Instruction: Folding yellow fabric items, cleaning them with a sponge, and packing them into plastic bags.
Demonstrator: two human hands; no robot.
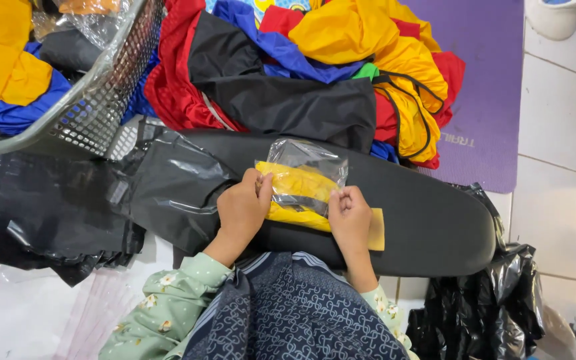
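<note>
On the black board (421,213), just below the clothes pile (315,73), the left hand (243,210) and right hand (350,217) are pinching a yellow garment (298,187) in its clear bag (305,157), likely soft, light, slippery, best gripped at the edges.

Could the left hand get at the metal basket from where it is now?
Probably yes: the left hand grips the clear bag, but the metal basket sits up-left with only black plastic sheeting between.

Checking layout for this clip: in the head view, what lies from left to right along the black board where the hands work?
Crumpled black plastic bags → left hand → clear bag with the folded yellow garment → right hand → bare end of the black board → white floor tiles.
</note>
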